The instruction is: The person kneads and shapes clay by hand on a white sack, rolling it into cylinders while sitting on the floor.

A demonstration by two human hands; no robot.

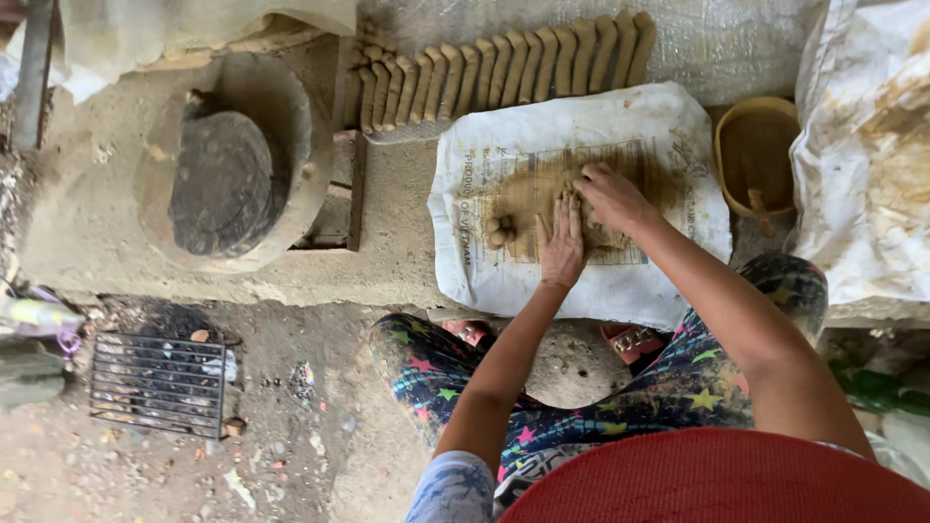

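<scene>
Both hands press flat on a slab of brown clay [620, 235] that lies in the middle of a white woven sack [591, 111] spread over the worktop [387, 261]. The left hand [562, 242] lies palm down with straight fingers, its fingertips on the slab's left part; it grasps nothing. The right hand [612, 197] rests just beside it, fingers bent and pushing down on the slab's upper edge, also clasping nothing. A few small clay balls [500, 230] sit on the sack just left of the left hand. Beyond the sack's far edge runs a row of shaped clay bars [504, 70], standing side by side. At the worktop's left end a round stone wheel [223, 184] sits in a hollow. A yellow bowl [756, 155] stands by the sack's right edge.
</scene>
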